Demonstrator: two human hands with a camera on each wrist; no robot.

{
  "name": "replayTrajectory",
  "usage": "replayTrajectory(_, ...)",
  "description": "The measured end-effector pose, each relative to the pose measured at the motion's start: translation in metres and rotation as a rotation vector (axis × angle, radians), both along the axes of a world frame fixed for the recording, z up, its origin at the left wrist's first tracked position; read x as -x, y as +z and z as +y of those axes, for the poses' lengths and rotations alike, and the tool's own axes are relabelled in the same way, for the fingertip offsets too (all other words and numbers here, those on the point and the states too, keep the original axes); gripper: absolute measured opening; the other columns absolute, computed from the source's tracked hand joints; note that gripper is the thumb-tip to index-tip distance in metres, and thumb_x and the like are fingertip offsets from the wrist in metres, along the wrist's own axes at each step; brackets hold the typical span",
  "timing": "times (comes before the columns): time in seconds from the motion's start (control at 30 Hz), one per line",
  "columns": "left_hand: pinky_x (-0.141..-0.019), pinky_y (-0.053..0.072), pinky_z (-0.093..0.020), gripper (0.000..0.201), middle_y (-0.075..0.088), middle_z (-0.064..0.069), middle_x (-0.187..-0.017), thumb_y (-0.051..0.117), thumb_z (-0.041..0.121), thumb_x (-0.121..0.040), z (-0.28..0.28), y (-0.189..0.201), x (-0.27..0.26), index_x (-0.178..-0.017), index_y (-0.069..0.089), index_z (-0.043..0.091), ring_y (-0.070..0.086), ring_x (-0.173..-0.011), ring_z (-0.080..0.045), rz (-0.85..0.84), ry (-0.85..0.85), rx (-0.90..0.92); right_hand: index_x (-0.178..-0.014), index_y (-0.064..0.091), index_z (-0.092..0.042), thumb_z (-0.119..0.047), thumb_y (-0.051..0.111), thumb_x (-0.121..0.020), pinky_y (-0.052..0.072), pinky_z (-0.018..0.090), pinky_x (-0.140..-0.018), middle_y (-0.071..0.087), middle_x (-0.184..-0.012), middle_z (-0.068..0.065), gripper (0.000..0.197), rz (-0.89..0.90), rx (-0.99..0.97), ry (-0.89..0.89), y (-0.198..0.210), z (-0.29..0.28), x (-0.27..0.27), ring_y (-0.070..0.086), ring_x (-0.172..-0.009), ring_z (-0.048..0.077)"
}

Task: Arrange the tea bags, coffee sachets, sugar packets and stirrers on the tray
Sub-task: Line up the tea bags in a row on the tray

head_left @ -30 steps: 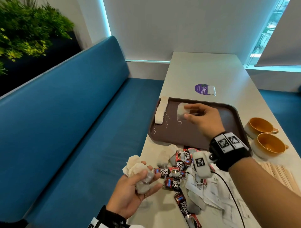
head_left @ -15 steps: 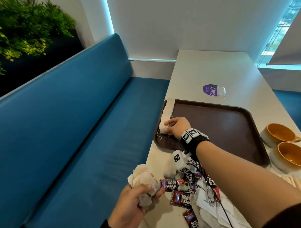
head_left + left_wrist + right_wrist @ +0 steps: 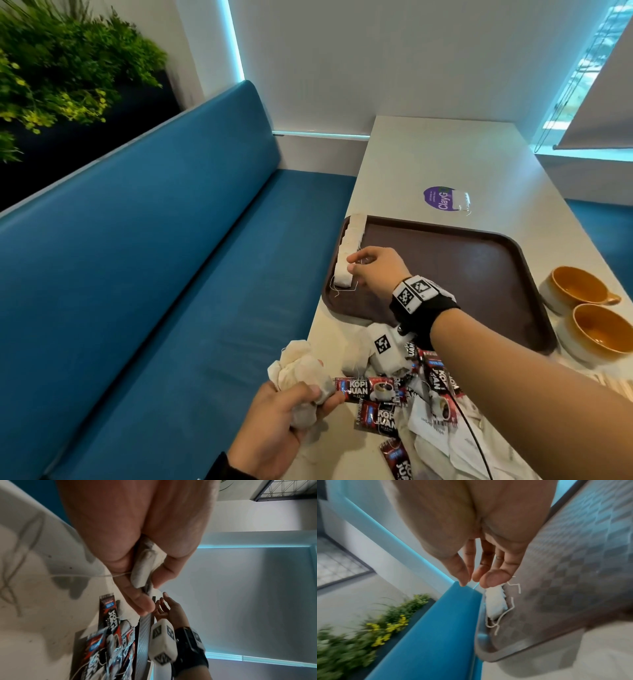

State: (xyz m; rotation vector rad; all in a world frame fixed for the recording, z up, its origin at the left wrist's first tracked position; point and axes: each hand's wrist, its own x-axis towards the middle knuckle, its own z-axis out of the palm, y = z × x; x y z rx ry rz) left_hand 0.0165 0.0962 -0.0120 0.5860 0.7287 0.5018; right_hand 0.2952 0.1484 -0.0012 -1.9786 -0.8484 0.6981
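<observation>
A padded blue bench with a smooth vinyl sheen runs along the left, beside the pale, matte table. Near the table's close edge, the left hand is curled tight round a crumpled bunch of soft, papery tea bags, their thin strings trailing. Just right of it lies a loose heap of glossy red-and-black coffee sachets mixed with white paper packets. Further on sits the dark brown rounded-corner plastic tray, its floor finely textured. A neat row of white, pillow-shaped tea bags lines its left rim. The right hand hangs over that row, fingers relaxed and fairly straight, fingertips touching the nearest bag and gripping nothing. At far right stand two glazed ochre ceramic cups, with pale wooden stirrers just showing beside the forearm.
</observation>
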Motion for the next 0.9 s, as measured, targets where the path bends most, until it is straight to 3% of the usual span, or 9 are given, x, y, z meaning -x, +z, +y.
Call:
replayTrajectory(0.1,-0.066,0.063,-0.036,0.036,0.067,-0.037,-0.112,0.055,-0.019,-0.086,-0.003,0.009,-0.008,-0.121,0.057,-0.01,0.07,-0.093,-0.047,-0.038,-0.044,-0.069,-0.091,0.076,-0.021,-0.02,0.076,-0.09,0.057,0.032,-0.067,0.071,-0.078,0.0,0.002,0.087,-0.067,0.131,0.031,-0.038,0.027,0.061,-0.059,0.011)
replayTrajectory(0.2,-0.067,0.062,-0.033,0.03,0.071,-0.032,-0.106,0.06,-0.013,-0.087,-0.008,0.021,-0.015,-0.117,0.061,-0.007,0.072,-0.083,-0.037,-0.051,-0.069,-0.137,-0.096,0.076,-0.012,-0.021,0.075,-0.091,0.051,0.023,-0.055,0.069,-0.076,0.002,0.01,0.251,-0.119,0.234,0.052,-0.082,0.052,0.061,-0.061,0.011)
replayTrajectory(0.37,-0.061,0.058,-0.03,0.02,0.072,-0.024,-0.098,0.069,0.0,-0.083,-0.018,0.032,-0.026,-0.102,0.074,0.001,0.066,-0.076,-0.03,-0.034,-0.054,-0.205,-0.1,0.077,-0.011,-0.023,0.08,-0.087,0.054,0.037,-0.063,0.074,-0.087,0.012,0.018,0.359,-0.113,0.279,0.045,-0.131,0.07,0.065,-0.067,0.018)
replayTrajectory(0.43,-0.059,0.056,-0.029,0.014,0.071,-0.024,-0.096,0.07,0.005,-0.084,-0.022,0.036,-0.029,-0.095,0.078,0.003,0.063,-0.07,-0.027,-0.011,-0.056,-0.216,-0.096,0.077,-0.007,-0.018,0.08,-0.087,0.052,0.036,-0.061,0.073,-0.082,0.009,0.015,0.394,-0.155,0.224,0.039,-0.143,0.075,0.063,-0.065,0.017)
replayTrajectory(0.57,-0.053,0.053,-0.026,0.024,0.07,-0.021,-0.089,0.073,0.014,-0.086,-0.031,0.034,-0.029,-0.102,0.071,-0.004,0.061,-0.065,-0.025,0.055,-0.029,-0.208,-0.087,0.077,-0.006,-0.011,0.079,-0.087,0.05,0.033,-0.058,0.071,-0.075,0.008,0.005,0.477,-0.238,0.105,0.032,-0.163,0.083,0.062,-0.064,0.02)
replayTrajectory(0.67,-0.054,0.052,-0.026,0.018,0.069,-0.017,-0.09,0.072,0.008,-0.087,-0.038,0.034,-0.028,-0.103,0.072,-0.001,0.06,-0.065,-0.023,0.043,-0.064,-0.214,-0.084,0.077,-0.008,-0.01,0.077,-0.088,0.051,0.033,-0.059,0.071,-0.074,0.008,0.004,0.494,-0.271,0.041,0.032,-0.174,0.083,0.062,-0.065,0.022)
replayTrajectory(0.8,-0.053,0.052,-0.026,0.008,0.067,-0.02,-0.084,0.075,-0.001,-0.078,-0.049,0.032,-0.03,-0.082,0.079,0.004,0.062,-0.063,-0.023,0.087,-0.101,-0.264,-0.088,0.074,-0.005,-0.01,0.075,-0.09,0.052,0.032,-0.059,0.071,-0.073,0.007,0.005,0.445,-0.285,0.016,0.035,-0.184,0.083,0.064,-0.063,0.018)
replayTrajectory(0.9,-0.056,0.054,-0.028,0.018,0.066,-0.025,-0.089,0.078,0.002,-0.073,-0.052,0.029,-0.034,-0.091,0.077,-0.002,0.063,-0.066,-0.025,0.099,-0.061,-0.259,-0.087,0.066,-0.007,-0.007,0.073,-0.091,0.054,0.036,-0.06,0.067,-0.077,0.008,0.008,0.462,-0.376,-0.051,0.039,-0.187,0.085,0.064,-0.066,0.02)
